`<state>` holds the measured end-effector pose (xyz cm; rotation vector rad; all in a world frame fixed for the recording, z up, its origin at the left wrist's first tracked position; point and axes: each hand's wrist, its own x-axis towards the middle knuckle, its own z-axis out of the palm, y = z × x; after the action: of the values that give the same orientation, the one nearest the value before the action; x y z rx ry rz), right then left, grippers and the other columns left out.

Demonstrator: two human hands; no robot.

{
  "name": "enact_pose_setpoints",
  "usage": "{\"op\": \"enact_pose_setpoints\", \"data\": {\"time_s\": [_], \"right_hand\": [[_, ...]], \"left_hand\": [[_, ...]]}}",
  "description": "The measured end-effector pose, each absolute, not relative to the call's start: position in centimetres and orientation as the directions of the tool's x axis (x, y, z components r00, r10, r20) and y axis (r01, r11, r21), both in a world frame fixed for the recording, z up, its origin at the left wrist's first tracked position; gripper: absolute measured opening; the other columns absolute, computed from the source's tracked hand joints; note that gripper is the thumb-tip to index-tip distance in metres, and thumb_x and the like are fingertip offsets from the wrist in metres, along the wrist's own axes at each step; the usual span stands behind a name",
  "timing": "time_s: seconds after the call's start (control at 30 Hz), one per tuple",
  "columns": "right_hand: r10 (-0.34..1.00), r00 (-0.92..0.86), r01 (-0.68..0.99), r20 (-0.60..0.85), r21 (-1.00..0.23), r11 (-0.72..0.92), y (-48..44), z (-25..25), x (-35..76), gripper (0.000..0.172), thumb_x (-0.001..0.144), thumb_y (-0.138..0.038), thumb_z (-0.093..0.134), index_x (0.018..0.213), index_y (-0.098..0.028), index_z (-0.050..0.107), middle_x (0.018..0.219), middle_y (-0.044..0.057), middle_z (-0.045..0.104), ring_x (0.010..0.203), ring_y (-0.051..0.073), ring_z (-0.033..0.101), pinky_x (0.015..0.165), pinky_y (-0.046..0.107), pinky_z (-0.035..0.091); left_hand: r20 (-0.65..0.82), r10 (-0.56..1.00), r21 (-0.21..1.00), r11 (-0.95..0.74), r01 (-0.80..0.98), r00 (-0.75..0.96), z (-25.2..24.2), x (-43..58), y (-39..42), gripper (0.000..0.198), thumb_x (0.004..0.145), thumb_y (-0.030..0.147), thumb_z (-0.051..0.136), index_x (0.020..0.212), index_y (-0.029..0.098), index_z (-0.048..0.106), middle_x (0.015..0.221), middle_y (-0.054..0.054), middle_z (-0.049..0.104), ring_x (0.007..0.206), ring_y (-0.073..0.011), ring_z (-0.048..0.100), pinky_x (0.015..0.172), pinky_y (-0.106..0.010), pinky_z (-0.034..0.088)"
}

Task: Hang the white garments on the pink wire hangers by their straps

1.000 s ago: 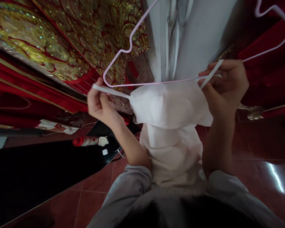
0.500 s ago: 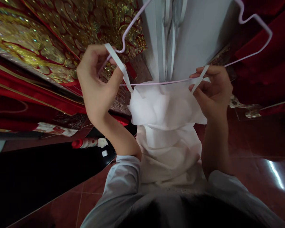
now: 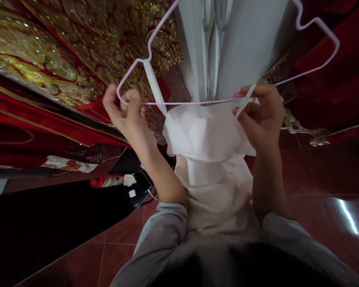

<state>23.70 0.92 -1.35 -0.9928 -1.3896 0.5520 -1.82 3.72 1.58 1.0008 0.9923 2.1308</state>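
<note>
A thin pink clothes hanger spans the view, its long bar crossing the top edge of a white garment that hangs in soft folds toward me. The garment's left strap is looped over the hanger's notch and runs down to the fabric. My left hand is closed around the hanger's lower left corner. With thumb and fingers, my right hand pinches the right strap in front of the bar. The right notch carries no strap.
Red and gold sequinned garments hang at the left, dark red cloth at the right. A grey panel stands behind. On a black table lie a red-capped bottle, a small white case and a phone.
My left hand has let go of the left strap, which now sits on the hanger's notch, and has moved down to the hanger's corner. The right hand has shifted slightly left, still holding its strap.
</note>
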Motion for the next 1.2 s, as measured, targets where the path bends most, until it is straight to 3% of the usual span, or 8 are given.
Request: {"op": "enact_pose_setpoints", "data": {"time_s": [0.07, 0.4, 0.57, 0.67, 0.73, 0.93, 1.07, 1.2], "right_hand": [[0.821, 0.144, 0.226, 0.552, -0.826, 0.516, 1.1, -1.5, 23.5, 0.032, 0.080, -0.042, 0.078, 0.108, -0.033, 0.064, 0.110, 0.001, 0.065, 0.083, 0.012, 0.062, 0.058, 0.026, 0.048], [0.775, 0.140, 0.263, 0.616, -0.778, 0.571, 0.7, -1.9, 22.8, 0.035, 0.080, -0.043, 0.076, 0.111, -0.034, 0.065, 0.114, 0.000, 0.065, 0.072, 0.009, 0.057, 0.051, 0.023, 0.043], [0.541, 0.277, 0.266, 0.794, -0.605, 0.751, 2.5, -1.8, 25.1, 0.048, 0.075, -0.047, 0.080, 0.120, -0.034, 0.070, 0.113, 0.003, 0.064, 0.101, 0.015, 0.064, 0.057, 0.021, 0.046], [0.299, 0.442, 0.338, 0.845, -0.466, 0.817, 4.5, -2.0, 28.9, 0.048, 0.067, -0.056, 0.084, 0.107, -0.030, 0.075, 0.100, 0.002, 0.061, 0.092, 0.012, 0.062, 0.054, 0.019, 0.041], [0.252, 0.487, 0.337, 0.836, -0.446, 0.829, 5.5, -1.9, 31.7, 0.040, 0.062, -0.040, 0.090, 0.099, -0.030, 0.077, 0.093, -0.001, 0.060, 0.087, 0.009, 0.059, 0.053, 0.015, 0.037], [0.599, 0.156, 0.321, 0.785, -0.614, 0.721, 5.2, 1.5, 35.0, 0.077, 0.060, 0.014, 0.061, 0.113, -0.039, 0.076, 0.107, -0.008, 0.069, 0.090, 0.005, 0.060, 0.072, 0.014, 0.046], [0.676, -0.047, 0.547, 0.735, -0.547, 0.633, 4.8, 4.7, 33.1, 0.086, 0.058, 0.017, 0.064, 0.123, -0.038, 0.071, 0.117, -0.007, 0.068, 0.110, 0.012, 0.062, 0.101, 0.023, 0.049], [0.656, -0.104, 0.589, 0.747, -0.485, 0.646, 5.6, 6.0, 32.0, 0.079, 0.062, 0.014, 0.056, 0.124, -0.033, 0.071, 0.108, -0.005, 0.068, 0.094, 0.011, 0.061, 0.092, 0.027, 0.049]], "left_hand": [[0.293, 0.792, 0.830, -0.489, -0.269, -0.537, 0.1, -0.2, 2.9, 0.018, 0.097, 0.013, 0.063, 0.108, 0.023, 0.053, 0.092, -0.001, 0.067, 0.072, -0.0132, 0.062, 0.073, -0.027, 0.051], [0.414, 0.773, 0.818, -0.548, -0.177, -0.480, -0.4, 4.4, 1.0, 0.035, 0.097, 0.057, 0.065, 0.104, 0.025, 0.056, 0.096, -0.005, 0.074, 0.097, -0.0253, 0.069, 0.093, -0.042, 0.052], [0.449, 0.781, 0.763, -0.588, -0.268, -0.434, -0.4, 4.6, 1.1, 0.021, 0.102, 0.043, 0.064, 0.100, 0.023, 0.057, 0.091, -0.004, 0.075, 0.089, -0.0216, 0.071, 0.089, -0.040, 0.054], [0.460, 0.781, 0.740, -0.600, -0.304, -0.423, -0.6, 4.9, 1.2, 0.009, 0.106, 0.029, 0.059, 0.099, 0.023, 0.058, 0.090, -0.004, 0.076, 0.087, -0.0196, 0.072, 0.087, -0.037, 0.055], [0.465, 0.780, 0.738, -0.602, -0.304, -0.418, -0.7, 4.9, 1.2, 0.007, 0.106, 0.024, 0.056, 0.099, 0.022, 0.058, 0.090, -0.004, 0.077, 0.087, -0.0192, 0.072, 0.086, -0.035, 0.055], [0.475, 0.765, 0.762, -0.605, -0.232, -0.434, -1.0, 4.7, 1.3, 0.010, 0.106, 0.029, 0.057, 0.099, 0.023, 0.057, 0.090, -0.004, 0.075, 0.086, -0.0194, 0.071, 0.088, -0.036, 0.055], [0.455, 0.770, 0.799, -0.575, -0.178, -0.447, -1.2, 4.4, 1.6, 0.023, 0.103, 0.047, 0.060, 0.100, 0.024, 0.056, 0.091, -0.004, 0.075, 0.087, -0.0217, 0.072, 0.091, -0.040, 0.055], [0.429, 0.783, 0.807, -0.556, -0.198, -0.451, -1.3, 3.9, 1.8, 0.026, 0.100, 0.051, 0.063, 0.100, 0.027, 0.056, 0.090, -0.003, 0.074, 0.092, -0.0234, 0.072, 0.091, -0.040, 0.054]]}}
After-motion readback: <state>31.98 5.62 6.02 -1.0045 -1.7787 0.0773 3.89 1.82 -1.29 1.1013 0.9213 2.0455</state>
